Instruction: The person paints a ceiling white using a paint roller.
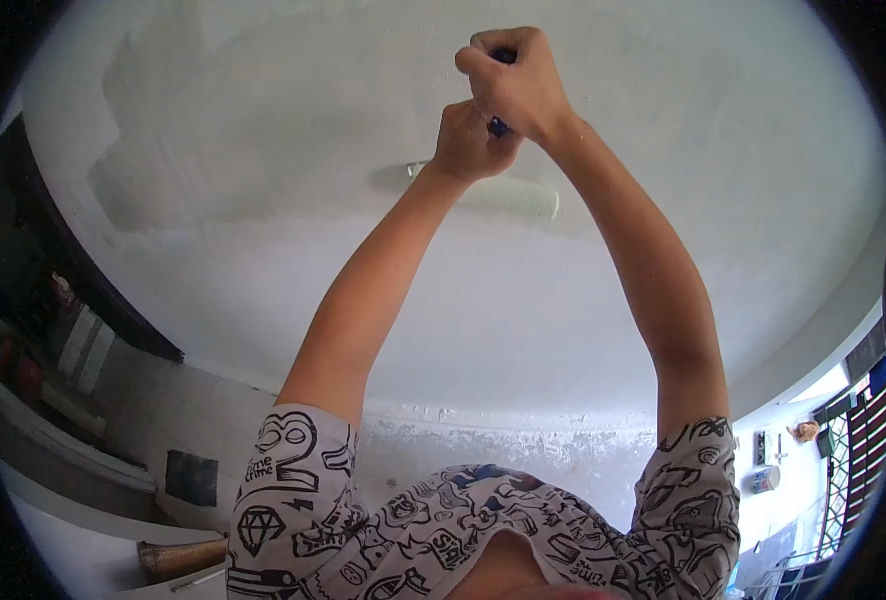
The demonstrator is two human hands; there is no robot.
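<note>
1. I am looking up along both raised arms at a white ceiling (583, 330), where a paint roller (518, 197) is lying flat against the surface.
2. The right hand (518, 85) is closing in a full fist around a dark blue handle (499, 127); only small bits of the handle are showing, one at the top of the fist and one below it.
3. The left hand (470, 143) is wrapping tight around the same handle just beneath the right hand, and the two fists are touching each other.
4. The roller's pale sleeve is running crosswise just below the left hand, reaching out to the right of it. The left wrist is covering part of its left end, so I cannot tell how the handle is joining the roller.
5. A duller grey patch (213, 130) is spreading across the ceiling to the left of the hands, set off from the brighter white around it.
6. Both forearms are stretching upward from short sleeves of a white shirt with black doodle print (413, 520) at the bottom of the view.
7. A barred window (858, 430) is showing at the far right edge, well apart from the hands and the roller.
</note>
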